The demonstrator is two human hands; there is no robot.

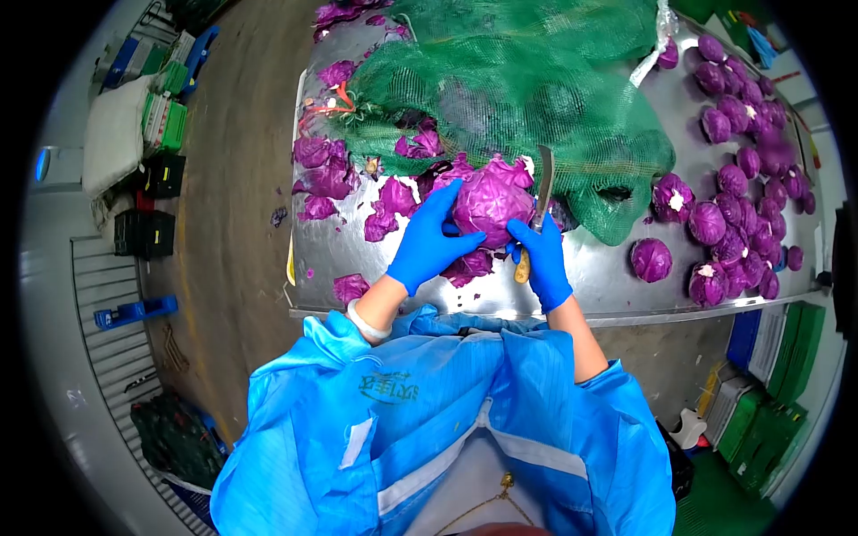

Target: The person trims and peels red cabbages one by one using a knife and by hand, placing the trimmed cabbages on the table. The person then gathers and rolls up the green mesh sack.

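A purple cabbage rests between my two blue-gloved hands over the metal table. On its left side lies my left hand, thumb and fingers spread against the leaves. My right hand is closed round the handle of a knife, with its thumb and fingertips against the cabbage's right side. The blade points away from me, and the light wooden handle end shows below the hand. Loose purple leaves lie left of the cabbage. Just beyond it spreads a green mesh sack with dark round shapes inside.
Many purple cabbages are grouped on the right of the metal table. Red and green ties lie by the sack. Green crates and black crates stand on the floor at left, with more crates at lower right.
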